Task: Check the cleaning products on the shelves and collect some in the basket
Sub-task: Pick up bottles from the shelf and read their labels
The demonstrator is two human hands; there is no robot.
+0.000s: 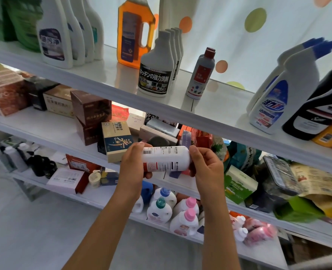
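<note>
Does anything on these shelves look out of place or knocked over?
No spill or damage shows. On the second shelf, a brown box sits tilted on another box, and packs at the right end lie heaped rather than lined up.

A bottle (pixel 166 158) lies sideways between the left hand (pixel 133 166) and right hand (pixel 207 168), before the second shelf (pixel 50 131). On the top shelf (pixel 112 78) above, bottles stand in rows.
</note>
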